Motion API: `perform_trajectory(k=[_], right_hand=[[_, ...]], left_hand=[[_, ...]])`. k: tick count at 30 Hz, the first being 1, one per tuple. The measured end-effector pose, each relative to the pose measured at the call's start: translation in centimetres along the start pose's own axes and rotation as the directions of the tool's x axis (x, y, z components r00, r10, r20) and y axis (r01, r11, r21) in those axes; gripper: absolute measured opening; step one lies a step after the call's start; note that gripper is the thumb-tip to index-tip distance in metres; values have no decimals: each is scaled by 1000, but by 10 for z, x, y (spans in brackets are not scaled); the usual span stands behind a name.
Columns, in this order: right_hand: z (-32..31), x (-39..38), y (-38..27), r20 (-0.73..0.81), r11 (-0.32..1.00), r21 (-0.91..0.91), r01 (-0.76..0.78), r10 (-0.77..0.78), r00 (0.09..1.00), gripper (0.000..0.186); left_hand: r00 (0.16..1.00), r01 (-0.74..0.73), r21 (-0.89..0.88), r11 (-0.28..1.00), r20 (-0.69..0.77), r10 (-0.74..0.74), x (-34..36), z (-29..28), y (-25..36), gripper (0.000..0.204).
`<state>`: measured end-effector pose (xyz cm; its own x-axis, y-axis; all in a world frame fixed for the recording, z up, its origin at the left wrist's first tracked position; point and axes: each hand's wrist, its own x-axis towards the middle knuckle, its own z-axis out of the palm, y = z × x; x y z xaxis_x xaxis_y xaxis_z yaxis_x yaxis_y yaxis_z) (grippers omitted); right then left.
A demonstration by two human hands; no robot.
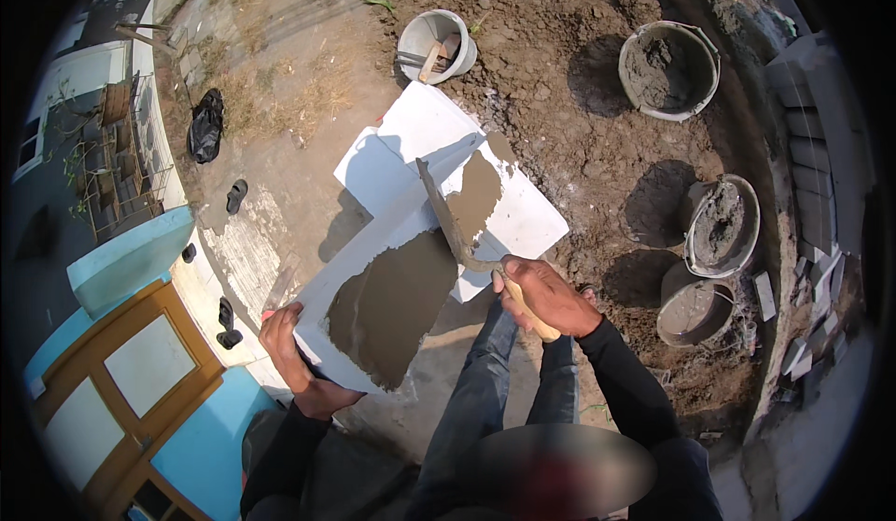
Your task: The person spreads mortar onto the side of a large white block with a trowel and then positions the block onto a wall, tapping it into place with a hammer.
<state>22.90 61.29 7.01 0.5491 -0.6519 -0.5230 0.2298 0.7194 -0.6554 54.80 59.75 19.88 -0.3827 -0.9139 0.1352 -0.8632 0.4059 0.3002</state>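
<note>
Now I have the left hand (292,360) gripping the white block (359,251), which has mud (397,306) on it, the right hand (553,297) clutching a trowel (449,227) over it, and a bucket (420,35) beyond it.

White block (378,231) (grey-brown mortar (392,306))

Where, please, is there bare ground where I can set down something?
Bare ground lies left of the white blocks, up to the black bag and sandal. Rough soil is open between the tool bucket and upper right bucket. It is crowded at lower right, where two buckets stand close together.
</note>
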Motion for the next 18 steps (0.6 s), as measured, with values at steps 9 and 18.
perform_trajectory(k=[9, 18], right_hand=[[10, -53, 24, -72, 704, -696, 144, -268, 961, 34], [-105, 51, 65, -179, 609, -793, 37, -289, 940, 41]], left_hand=[[1000, 5, 26, 1000, 3, -6, -15, -3, -4, 112], [984, 143, -150, 978, -86, -157, -42, 9, -17, 87]])
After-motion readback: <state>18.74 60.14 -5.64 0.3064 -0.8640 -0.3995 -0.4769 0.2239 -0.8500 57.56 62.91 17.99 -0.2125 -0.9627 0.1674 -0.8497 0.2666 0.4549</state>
